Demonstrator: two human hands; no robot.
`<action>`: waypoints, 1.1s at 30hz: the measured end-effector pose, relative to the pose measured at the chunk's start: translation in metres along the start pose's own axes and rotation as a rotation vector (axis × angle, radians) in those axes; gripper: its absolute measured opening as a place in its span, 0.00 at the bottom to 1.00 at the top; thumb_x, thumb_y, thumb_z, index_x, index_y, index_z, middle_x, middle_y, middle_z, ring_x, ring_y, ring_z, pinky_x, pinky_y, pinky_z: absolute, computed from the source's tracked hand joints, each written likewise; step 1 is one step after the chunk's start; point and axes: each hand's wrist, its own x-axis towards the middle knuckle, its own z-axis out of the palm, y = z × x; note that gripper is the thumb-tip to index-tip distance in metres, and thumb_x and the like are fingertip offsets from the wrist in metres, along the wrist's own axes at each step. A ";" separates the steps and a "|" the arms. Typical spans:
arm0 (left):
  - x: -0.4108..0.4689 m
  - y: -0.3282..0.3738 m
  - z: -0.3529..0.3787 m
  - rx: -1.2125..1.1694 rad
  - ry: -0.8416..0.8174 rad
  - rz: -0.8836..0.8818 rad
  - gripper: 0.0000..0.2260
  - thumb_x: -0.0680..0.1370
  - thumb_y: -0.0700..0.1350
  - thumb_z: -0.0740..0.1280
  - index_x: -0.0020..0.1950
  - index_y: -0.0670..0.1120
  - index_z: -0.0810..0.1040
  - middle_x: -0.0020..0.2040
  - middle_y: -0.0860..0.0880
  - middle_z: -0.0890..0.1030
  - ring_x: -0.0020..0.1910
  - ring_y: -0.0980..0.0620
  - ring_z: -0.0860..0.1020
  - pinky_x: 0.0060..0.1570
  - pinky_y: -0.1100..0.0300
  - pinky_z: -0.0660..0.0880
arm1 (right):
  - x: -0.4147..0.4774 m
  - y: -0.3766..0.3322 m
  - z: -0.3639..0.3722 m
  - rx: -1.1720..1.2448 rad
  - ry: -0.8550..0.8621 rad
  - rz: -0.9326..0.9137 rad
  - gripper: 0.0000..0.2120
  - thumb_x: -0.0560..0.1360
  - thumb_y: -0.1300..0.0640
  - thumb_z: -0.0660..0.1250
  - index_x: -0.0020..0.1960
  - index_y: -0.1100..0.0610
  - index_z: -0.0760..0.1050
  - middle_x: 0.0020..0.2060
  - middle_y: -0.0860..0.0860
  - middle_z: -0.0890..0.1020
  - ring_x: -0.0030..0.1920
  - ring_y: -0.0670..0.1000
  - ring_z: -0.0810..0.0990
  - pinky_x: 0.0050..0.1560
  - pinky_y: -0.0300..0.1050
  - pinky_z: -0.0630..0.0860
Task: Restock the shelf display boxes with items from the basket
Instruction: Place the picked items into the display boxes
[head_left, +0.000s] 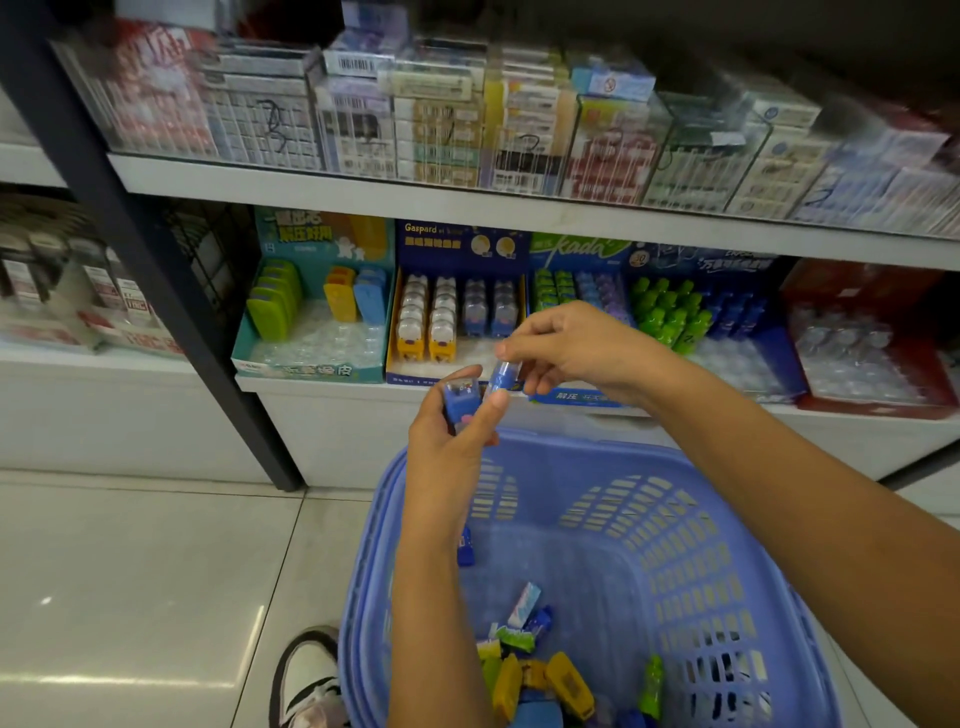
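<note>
My left hand (452, 441) grips a small blue item with a clear top (460, 400), held upright above the basket. My right hand (571, 353) pinches a second blue item (503, 375) by its clear cap, right beside the first. Both hover in front of the dark blue display box (410, 371), which holds rows of yellow and blue items of the same kind. The blue plastic basket (701, 545) stands on the floor below, with several small yellow, green and blue items (545, 675) at its bottom.
A teal display box (311, 364) with green, yellow and blue erasers stands left of the dark blue one. Further right are a green-and-blue box (675, 312) and a red box (872, 338). An upper shelf (363, 192) carries clear cases. A black post (171, 291) and my shoe (306, 680) are at the left.
</note>
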 end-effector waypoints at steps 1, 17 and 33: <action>0.002 -0.001 -0.002 -0.029 0.013 -0.016 0.12 0.72 0.51 0.71 0.56 0.57 0.76 0.44 0.51 0.78 0.36 0.62 0.76 0.36 0.69 0.75 | 0.001 -0.001 -0.002 0.016 -0.027 -0.002 0.07 0.73 0.56 0.70 0.47 0.60 0.81 0.36 0.55 0.84 0.32 0.46 0.81 0.34 0.35 0.77; 0.029 -0.004 -0.006 -0.453 0.012 -0.256 0.11 0.80 0.47 0.61 0.55 0.41 0.79 0.38 0.47 0.81 0.31 0.57 0.74 0.31 0.66 0.72 | 0.032 -0.006 -0.007 -0.210 -0.086 -0.254 0.14 0.66 0.45 0.74 0.44 0.54 0.79 0.30 0.52 0.82 0.28 0.48 0.80 0.29 0.36 0.76; 0.042 -0.012 -0.015 -0.564 0.249 -0.289 0.12 0.82 0.45 0.57 0.50 0.43 0.78 0.38 0.46 0.82 0.29 0.56 0.75 0.29 0.66 0.73 | 0.111 0.014 0.026 -0.504 0.409 0.112 0.23 0.74 0.43 0.67 0.44 0.65 0.78 0.42 0.61 0.83 0.43 0.58 0.83 0.48 0.53 0.80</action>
